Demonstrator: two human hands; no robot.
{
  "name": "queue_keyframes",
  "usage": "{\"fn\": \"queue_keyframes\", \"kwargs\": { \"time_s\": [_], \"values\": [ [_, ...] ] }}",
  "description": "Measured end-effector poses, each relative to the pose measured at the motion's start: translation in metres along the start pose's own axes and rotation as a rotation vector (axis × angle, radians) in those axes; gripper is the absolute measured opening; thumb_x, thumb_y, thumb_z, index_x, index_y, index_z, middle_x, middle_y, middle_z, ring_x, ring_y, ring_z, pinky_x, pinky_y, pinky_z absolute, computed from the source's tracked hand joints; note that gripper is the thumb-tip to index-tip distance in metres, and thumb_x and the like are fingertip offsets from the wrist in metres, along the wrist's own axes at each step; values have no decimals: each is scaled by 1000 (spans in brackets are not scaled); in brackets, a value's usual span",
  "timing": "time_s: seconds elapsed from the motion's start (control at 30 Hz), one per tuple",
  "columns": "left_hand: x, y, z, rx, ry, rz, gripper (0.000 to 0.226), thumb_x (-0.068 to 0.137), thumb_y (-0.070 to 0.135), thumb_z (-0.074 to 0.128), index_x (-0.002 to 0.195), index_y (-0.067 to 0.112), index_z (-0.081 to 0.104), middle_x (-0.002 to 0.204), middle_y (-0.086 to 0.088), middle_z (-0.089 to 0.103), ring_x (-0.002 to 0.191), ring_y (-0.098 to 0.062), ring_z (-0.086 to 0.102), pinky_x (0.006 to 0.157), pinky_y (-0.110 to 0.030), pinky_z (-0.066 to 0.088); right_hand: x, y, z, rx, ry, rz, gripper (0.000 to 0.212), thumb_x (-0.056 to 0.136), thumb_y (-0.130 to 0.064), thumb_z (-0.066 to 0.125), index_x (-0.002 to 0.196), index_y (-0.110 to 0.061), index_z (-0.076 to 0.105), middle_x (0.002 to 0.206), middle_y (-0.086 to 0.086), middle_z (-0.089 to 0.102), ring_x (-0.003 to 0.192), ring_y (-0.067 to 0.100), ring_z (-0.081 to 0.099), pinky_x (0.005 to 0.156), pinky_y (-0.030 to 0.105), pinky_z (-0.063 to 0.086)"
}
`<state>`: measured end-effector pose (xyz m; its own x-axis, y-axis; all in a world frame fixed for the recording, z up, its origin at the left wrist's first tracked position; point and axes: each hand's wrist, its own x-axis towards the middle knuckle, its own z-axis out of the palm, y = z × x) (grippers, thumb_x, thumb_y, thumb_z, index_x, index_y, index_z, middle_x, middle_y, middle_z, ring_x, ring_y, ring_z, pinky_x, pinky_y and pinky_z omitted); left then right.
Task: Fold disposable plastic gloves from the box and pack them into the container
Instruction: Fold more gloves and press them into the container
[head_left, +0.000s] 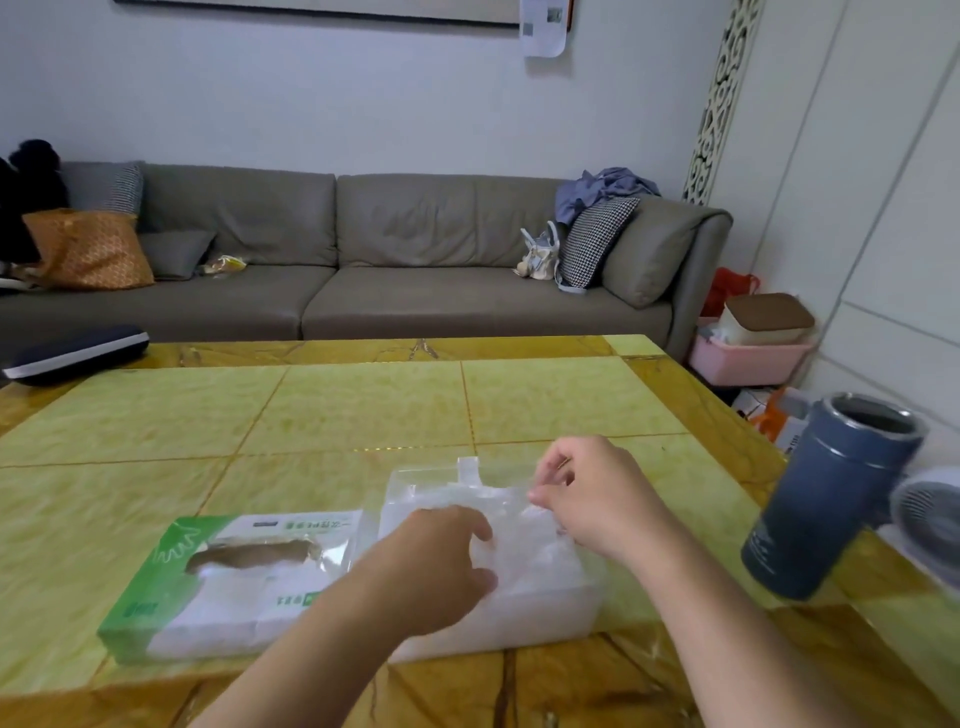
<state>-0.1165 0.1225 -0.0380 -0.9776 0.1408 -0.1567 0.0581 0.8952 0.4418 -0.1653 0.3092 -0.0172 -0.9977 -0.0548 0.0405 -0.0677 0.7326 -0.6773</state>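
Right grip: my right hand (592, 499) pinches a thin edge of clear glove film (524, 525) between thumb and forefinger, over the far side of the container (545, 618).
Left grip: my left hand (441, 566) lies on the same film with fingers curled; I judge it is pressing or gathering the plastic, but I cannot tell whether it truly holds any.
Glove: crumpled and translucent, sitting in the open top of the container; fold lines too faint to read.
Container: clear plastic tub, lid (457, 483) hinged up and back, white layers inside that look like gloves already packed.
Box: green-and-white glove box (208, 587) touching the container's left side, its torn slot showing more stock.
Progress: judged mid-task; some in, this one being tucked, box not yet spent.
Surroundings: yellow-green tiled table (311, 415); blue open canister (826, 499) well to the right; sofa (389, 260) behind.
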Motion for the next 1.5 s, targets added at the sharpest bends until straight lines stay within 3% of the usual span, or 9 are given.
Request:
{"fn": "queue_keyframes", "kwargs": {
  "time_s": [0.27,0.47,0.6,0.83,0.97,1.2,1.3,1.4,1.5],
  "values": [
    [15,0,-9,30,-109,-36,52,75,50,84,121,44,58,98,14,68,85,-4,68,81,-31,58,7,7,6,-234,153,-5,16,85,-7,70,74,-15,61,84,3,66,70,24,68,65,45,63],
    [24,8,-5,130,-159,-54,52,77,44,83,120,37,54,95,14,60,89,-10,62,68,-26,49,-7,-17,0,-454,138,-31,28,85,2,62,103,-16,52,100,0,53,79,24,59,55,32,43],
    [26,8,-2,151,-161,-60,50,76,44,81,117,37,54,104,12,62,94,-13,62,75,-29,51,-24,-42,6,-351,39,-196,29,82,5,58,99,-18,57,105,-2,55,91,21,60,77,38,57],
    [20,11,-2,141,-161,-14,43,78,43,74,116,35,55,113,12,67,106,-18,63,90,-35,55,-34,-48,22,-440,-207,-140,23,89,-12,53,67,-14,45,74,4,52,53,19,41,45,28,27],
    [15,10,-6,84,-176,-15,52,82,40,77,129,31,56,125,9,63,106,-16,61,79,-27,47,-36,-45,20,-465,-304,-130,15,91,-17,54,97,-13,68,100,7,66,74,25,56,58,32,41],
    [-7,13,-21,210,-27,-44,52,89,36,72,136,34,50,125,9,58,109,-16,62,86,-32,53,-27,-36,27,-549,-382,-54,54,88,-34,73,139,-44,56,139,-6,56,115,19,65,79,28,44],
    [-10,20,-20,384,73,-34,43,91,20,68,131,29,54,124,5,53,114,-18,56,74,-28,41,-23,-41,28,-578,-464,2,56,89,-39,74,140,-46,53,133,-8,58,101,18,64,79,29,46],
    [-7,25,-18,323,-9,-115,23,90,18,68,104,24,51,100,2,52,85,-19,56,58,-25,35,-20,-42,28,-623,-493,38,56,84,-45,78,134,-53,56,127,-4,58,90,17,54,78,29,43],
    [-2,23,-12,273,-90,-183,26,90,19,67,94,20,41,82,5,42,72,-15,50,51,-24,32,-18,-42,30,-638,-508,84,63,84,-42,81,139,-52,54,137,1,45,102,19,56,87,32,47]
  ]
}}
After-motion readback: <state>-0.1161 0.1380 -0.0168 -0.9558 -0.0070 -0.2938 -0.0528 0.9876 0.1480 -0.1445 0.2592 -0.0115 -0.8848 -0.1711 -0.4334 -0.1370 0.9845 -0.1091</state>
